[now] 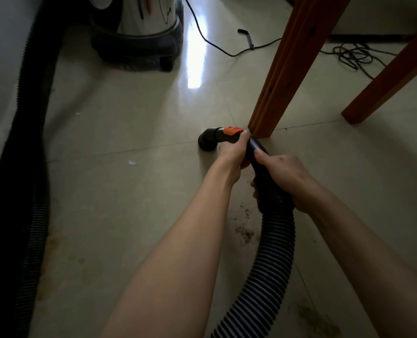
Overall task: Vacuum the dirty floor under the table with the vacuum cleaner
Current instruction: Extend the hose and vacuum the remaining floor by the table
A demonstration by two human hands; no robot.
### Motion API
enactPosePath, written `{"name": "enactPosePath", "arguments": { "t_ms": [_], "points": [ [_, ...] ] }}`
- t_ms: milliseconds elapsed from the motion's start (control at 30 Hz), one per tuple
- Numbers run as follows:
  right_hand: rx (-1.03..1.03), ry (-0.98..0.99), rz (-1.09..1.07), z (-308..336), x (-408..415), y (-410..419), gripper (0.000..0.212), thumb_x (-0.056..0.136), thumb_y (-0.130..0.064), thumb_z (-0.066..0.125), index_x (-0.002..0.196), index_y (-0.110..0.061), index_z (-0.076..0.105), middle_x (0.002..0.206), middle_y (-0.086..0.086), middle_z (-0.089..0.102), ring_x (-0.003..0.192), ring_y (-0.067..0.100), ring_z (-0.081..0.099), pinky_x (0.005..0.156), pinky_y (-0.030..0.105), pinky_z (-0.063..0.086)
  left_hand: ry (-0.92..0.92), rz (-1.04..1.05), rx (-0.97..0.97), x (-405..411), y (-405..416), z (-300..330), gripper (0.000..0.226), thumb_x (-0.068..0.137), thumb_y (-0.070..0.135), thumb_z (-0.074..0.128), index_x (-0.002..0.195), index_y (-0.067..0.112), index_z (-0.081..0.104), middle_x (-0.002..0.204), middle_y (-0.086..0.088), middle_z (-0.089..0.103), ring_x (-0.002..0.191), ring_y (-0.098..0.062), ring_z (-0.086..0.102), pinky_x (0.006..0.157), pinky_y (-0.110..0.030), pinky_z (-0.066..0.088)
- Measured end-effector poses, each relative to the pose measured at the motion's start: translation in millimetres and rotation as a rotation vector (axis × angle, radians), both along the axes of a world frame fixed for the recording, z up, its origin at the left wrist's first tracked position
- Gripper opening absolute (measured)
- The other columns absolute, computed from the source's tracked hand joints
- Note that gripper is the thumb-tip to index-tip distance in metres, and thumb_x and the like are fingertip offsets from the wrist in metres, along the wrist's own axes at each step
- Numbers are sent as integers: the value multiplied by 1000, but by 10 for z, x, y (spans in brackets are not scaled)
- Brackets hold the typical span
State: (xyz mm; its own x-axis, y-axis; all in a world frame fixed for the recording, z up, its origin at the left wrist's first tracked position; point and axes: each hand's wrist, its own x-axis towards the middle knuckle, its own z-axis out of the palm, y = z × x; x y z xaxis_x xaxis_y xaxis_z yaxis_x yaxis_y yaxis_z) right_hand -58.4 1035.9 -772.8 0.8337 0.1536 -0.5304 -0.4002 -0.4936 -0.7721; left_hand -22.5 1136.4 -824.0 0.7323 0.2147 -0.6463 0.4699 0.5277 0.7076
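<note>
Two bare forearms, no sleeves in view. Left hand and right hand bare too: no gloves, rings, watch or wristband visible.

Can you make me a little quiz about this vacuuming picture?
1. True or false: both hands hold the vacuum's black tube.
2. The nozzle sits nearest to: A) a wooden table leg, B) the vacuum canister, C) the coiled cable.
3. What colour is the clip by the left hand?

Key: 1. True: the right hand grips the tube behind the left. 2. A. 3. Orange.
</note>
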Motion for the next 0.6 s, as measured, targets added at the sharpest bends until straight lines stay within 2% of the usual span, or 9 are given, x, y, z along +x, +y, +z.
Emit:
{"name": "enactPosePath", "arguments": {
  "t_ms": [67, 200, 267, 333, 400, 500, 600],
  "points": [
    [-3, -23, -12, -49, 41, 35, 28, 96, -41, 48, 86, -16, 54, 85, 15, 64, 68, 25, 63, 63, 35, 55, -27, -3, -32, 35, 30, 5, 48, 90, 26, 59, 128, 0, 45, 108, -15, 60, 98, -28, 61, 84, -36, 53],
    [-14, -29, 3, -95, 130, 141, 30, 96, -41, 47, 97, -12, 54, 89, 16, 63, 72, 26, 63, 65, 36, 54, -74, -2, -64, 86, 121, -12, 39, 93, 22, 56, 118, -6, 53, 81, -8, 58, 79, -21, 60, 81, -33, 52],
    [-2, -28, 10, -80, 169, 172, 27, 96, -40, 47, 97, -13, 52, 89, 16, 63, 72, 26, 63, 66, 35, 54, -83, 11, -77, 98, 148, -9, 38, 92, 21, 56, 118, -7, 53, 85, -9, 60, 78, -20, 59, 82, -33, 51],
    [15, -23, 15, -75, 196, 183, 24, 96, -40, 48, 89, -17, 50, 87, 15, 63, 70, 26, 63, 65, 35, 55, -76, 26, -82, 107, 172, -12, 39, 92, 21, 57, 120, -6, 52, 98, -13, 61, 84, -22, 59, 83, -33, 51],
    [26, -2, 20, -70, 202, 173, 24, 96, -40, 48, 85, -18, 49, 83, 14, 64, 65, 24, 63, 60, 32, 55, -65, 33, -71, 101, 180, -2, 40, 92, 22, 56, 122, -5, 50, 103, -15, 60, 84, -22, 58, 83, -32, 51],
    [39, 48, 33, -49, 182, 142, 27, 96, -40, 48, 98, -14, 49, 80, 14, 64, 59, 22, 63, 50, 27, 55, -45, 6, -38, 75, 168, -12, 43, 93, 24, 54, 125, -4, 46, 97, -11, 56, 89, -23, 57, 91, -35, 50],
    [41, 43, 22, -56, 149, 117, 27, 97, -40, 47, 101, -14, 48, 79, 14, 63, 59, 23, 62, 50, 29, 55, -50, -19, -13, 56, 152, -26, 44, 94, 26, 53, 126, -3, 46, 100, -12, 56, 93, -23, 57, 96, -38, 48]
  ]
}}
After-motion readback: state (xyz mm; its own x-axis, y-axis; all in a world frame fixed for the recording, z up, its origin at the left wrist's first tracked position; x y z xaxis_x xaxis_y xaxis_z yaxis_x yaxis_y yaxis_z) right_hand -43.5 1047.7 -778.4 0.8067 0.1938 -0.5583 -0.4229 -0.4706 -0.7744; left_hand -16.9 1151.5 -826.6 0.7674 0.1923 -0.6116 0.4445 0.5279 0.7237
